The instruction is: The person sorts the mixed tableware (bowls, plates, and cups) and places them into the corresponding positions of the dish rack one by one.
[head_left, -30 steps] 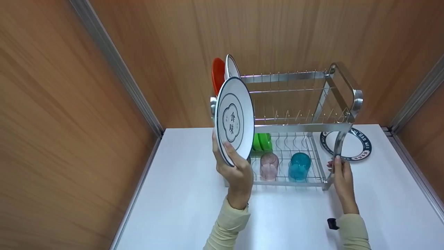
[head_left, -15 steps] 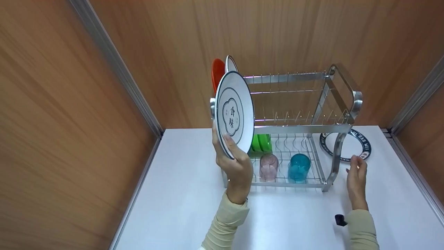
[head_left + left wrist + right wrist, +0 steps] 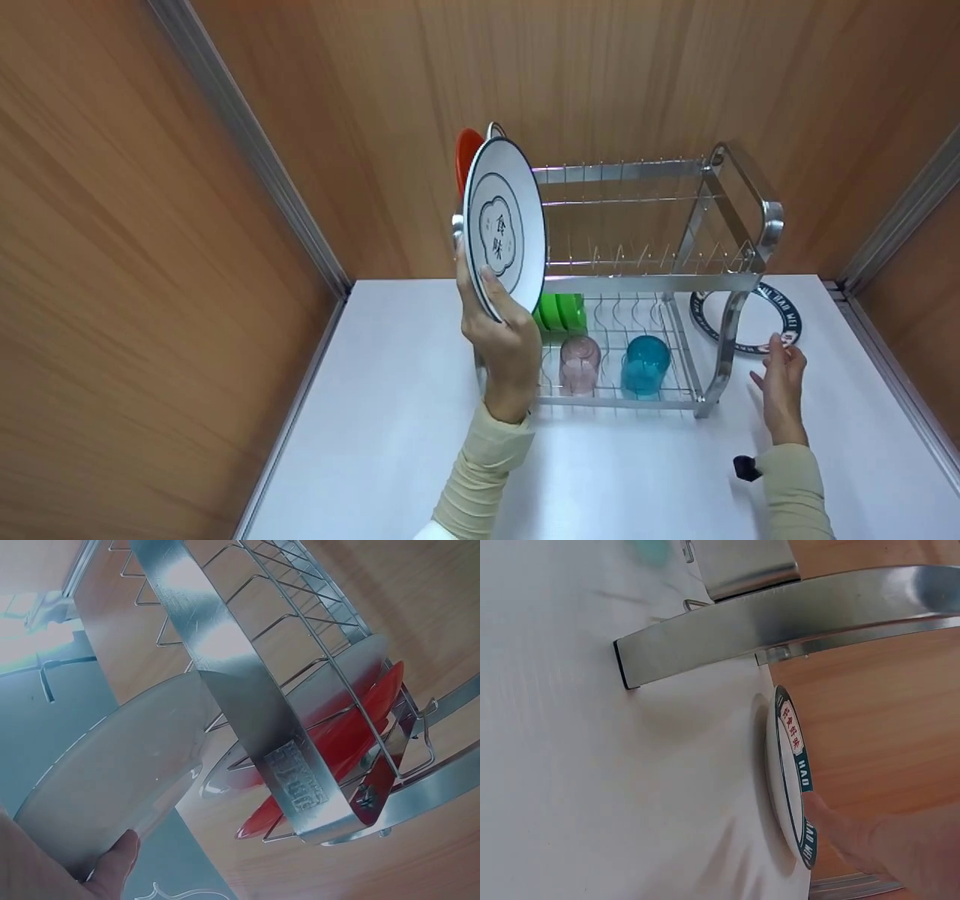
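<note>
My left hand [image 3: 504, 349] holds up a white plate [image 3: 521, 199] with a dark rim line and two characters in its middle. The thumb lies across its face, the other fingers behind it. In the left wrist view, this plate [image 3: 120, 772] overlaps the front bar of the silver dish rack [image 3: 232, 660]. Behind it in the upper tier stand a red plate [image 3: 468, 154] and a white plate [image 3: 495, 130]. At the right, my right hand [image 3: 784, 382] has its fingertips at the near rim of a dark-rimmed lettered plate [image 3: 780, 780], which lies flat on the table.
In the rack's lower tier sit a pink cup [image 3: 580, 367], a blue cup [image 3: 646, 364] and stacked green dishes [image 3: 562, 311]. A curved metal leg [image 3: 726, 352] stands just left of my right hand. Wooden walls [image 3: 600, 75] close off the back and sides of the white table [image 3: 390, 420].
My right hand has left the rack's leg and moved right to the lettered plate's rim. The left hand has raised its plate slightly farther up in the head view, covering more of the white plate behind.
</note>
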A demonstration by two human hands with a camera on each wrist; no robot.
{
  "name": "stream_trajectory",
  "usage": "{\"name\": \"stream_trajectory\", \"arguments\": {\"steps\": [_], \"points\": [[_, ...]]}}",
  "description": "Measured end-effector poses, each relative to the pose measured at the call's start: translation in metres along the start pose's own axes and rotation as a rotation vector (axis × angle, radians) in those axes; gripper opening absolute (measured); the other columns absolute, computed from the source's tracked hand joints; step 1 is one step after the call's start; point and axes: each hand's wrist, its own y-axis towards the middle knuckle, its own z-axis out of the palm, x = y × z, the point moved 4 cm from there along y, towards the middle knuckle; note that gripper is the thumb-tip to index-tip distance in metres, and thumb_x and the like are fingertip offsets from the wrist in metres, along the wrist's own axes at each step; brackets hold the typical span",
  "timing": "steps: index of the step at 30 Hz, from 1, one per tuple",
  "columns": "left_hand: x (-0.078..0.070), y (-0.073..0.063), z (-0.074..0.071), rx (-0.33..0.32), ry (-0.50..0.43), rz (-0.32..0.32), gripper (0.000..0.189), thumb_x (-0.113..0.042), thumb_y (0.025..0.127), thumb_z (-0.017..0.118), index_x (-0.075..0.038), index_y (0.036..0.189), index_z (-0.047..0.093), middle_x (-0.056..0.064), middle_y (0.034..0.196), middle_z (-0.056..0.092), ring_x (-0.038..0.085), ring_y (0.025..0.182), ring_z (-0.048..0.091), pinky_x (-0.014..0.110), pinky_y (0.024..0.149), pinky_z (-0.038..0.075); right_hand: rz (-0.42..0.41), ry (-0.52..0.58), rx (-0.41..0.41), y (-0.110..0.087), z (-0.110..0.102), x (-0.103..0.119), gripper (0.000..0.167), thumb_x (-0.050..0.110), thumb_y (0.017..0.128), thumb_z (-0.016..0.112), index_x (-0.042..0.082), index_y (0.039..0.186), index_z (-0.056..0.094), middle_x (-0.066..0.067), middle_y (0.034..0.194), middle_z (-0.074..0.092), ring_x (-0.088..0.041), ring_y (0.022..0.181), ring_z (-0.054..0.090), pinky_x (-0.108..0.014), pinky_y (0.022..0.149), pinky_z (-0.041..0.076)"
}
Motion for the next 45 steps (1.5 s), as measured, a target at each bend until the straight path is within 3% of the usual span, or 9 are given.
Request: {"name": "stream_trajectory", "arguments": {"steps": [6, 15, 21, 26, 31, 40, 45], "points": [[0.001, 0.007, 0.005, 0.006, 0.015, 0.012, 0.048, 0.005, 0.103, 0.048, -0.001, 0.15, 0.042, 0.019, 0.147, 0.055, 0.03, 0.13, 0.06, 0.041, 0.088, 0.057, 0.058, -0.018, 0.034, 0.007, -0.004, -0.003, 0.1, 0.078, 0.097, 0.025, 0.021, 0.159, -0.028, -0.008, 0.17, -0.02, -0.029, 0.158, -0.002, -0.044, 0.124, 0.021], [0.001, 0.018, 0.016, -0.004, 0.031, 0.052, 0.049, 0.006, 0.102, 0.051, 0.003, 0.15, 0.041, 0.021, 0.147, 0.053, 0.03, 0.132, 0.057, 0.043, 0.094, 0.054, 0.106, -0.051, 0.068, 0.022, -0.008, -0.013, 0.106, 0.083, 0.093, 0.024, 0.021, 0.153, -0.038, -0.013, 0.17, -0.018, -0.032, 0.157, 0.001, -0.044, 0.124, 0.022], [0.001, 0.023, 0.024, 0.0, 0.046, 0.079, 0.056, 0.007, 0.101, 0.052, 0.003, 0.154, 0.033, 0.02, 0.152, 0.047, 0.028, 0.137, 0.053, 0.043, 0.1, 0.051, 0.123, 0.012, 0.094, 0.031, -0.01, -0.022, 0.105, 0.08, 0.095, 0.024, 0.017, 0.152, -0.039, -0.013, 0.168, -0.025, -0.031, 0.157, -0.004, -0.044, 0.123, 0.022], [0.001, 0.027, 0.031, -0.007, 0.084, 0.139, 0.057, 0.011, 0.098, 0.056, 0.005, 0.151, 0.037, 0.02, 0.152, 0.049, 0.028, 0.139, 0.051, 0.04, 0.103, 0.048, 0.152, 0.041, 0.112, 0.036, -0.011, -0.026, 0.107, 0.079, 0.095, 0.026, 0.016, 0.152, -0.039, -0.011, 0.167, -0.027, -0.03, 0.157, -0.006, -0.041, 0.123, 0.023], [0.004, 0.029, 0.037, -0.015, 0.099, 0.173, 0.056, 0.013, 0.096, 0.058, 0.006, 0.149, 0.04, 0.021, 0.15, 0.05, 0.029, 0.14, 0.05, 0.039, 0.104, 0.047, 0.131, 0.054, 0.162, 0.04, -0.014, -0.027, 0.102, 0.076, 0.097, 0.019, 0.011, 0.155, -0.034, -0.017, 0.167, -0.022, -0.033, 0.157, -0.006, -0.042, 0.122, 0.024], [0.011, 0.033, 0.048, -0.002, 0.107, 0.211, 0.053, 0.008, 0.097, 0.061, 0.003, 0.147, 0.043, 0.02, 0.148, 0.053, 0.028, 0.137, 0.053, 0.04, 0.103, 0.048, 0.128, 0.051, 0.174, 0.05, -0.014, -0.031, 0.091, 0.065, 0.103, 0.016, 0.004, 0.158, -0.023, -0.021, 0.169, -0.014, -0.033, 0.157, -0.001, -0.038, 0.123, 0.023], [0.014, 0.032, 0.051, -0.002, 0.129, 0.222, 0.052, 0.006, 0.097, 0.062, 0.003, 0.146, 0.045, 0.02, 0.148, 0.054, 0.028, 0.137, 0.054, 0.039, 0.105, 0.047, 0.135, -0.012, 0.14, 0.059, -0.015, -0.03, 0.079, 0.053, 0.109, 0.015, -0.001, 0.16, -0.012, -0.026, 0.167, 0.005, -0.031, 0.156, 0.014, -0.032, 0.121, 0.027]]}}
